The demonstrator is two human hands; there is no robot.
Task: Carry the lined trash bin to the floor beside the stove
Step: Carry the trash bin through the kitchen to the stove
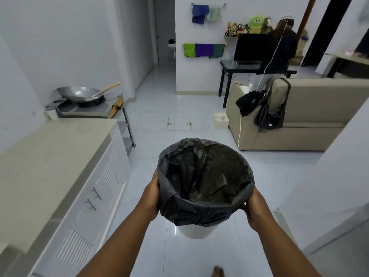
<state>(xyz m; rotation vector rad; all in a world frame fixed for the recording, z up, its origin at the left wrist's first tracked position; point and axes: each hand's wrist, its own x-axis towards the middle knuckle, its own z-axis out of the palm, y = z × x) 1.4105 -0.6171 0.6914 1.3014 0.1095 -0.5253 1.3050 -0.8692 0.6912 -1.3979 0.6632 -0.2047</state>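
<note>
Lining white bin (196, 230): crumpled black bag (201, 176)

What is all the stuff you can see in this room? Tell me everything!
white trash bin with black plastic liner: one, held up, centre
grey metal wok: one, on stove
steel gas stove: one, left, on metal stand
beige countertop: one, near left
beige sofa: one, right
black shoulder bag: one, hanging on sofa arm
black monitor: one, on dark desk
coloured cloths: several, on wall rails
plush toys: several, shelf by wall
another person: one, at desk
left hand: on bin rim
right hand: on bin rim
</note>
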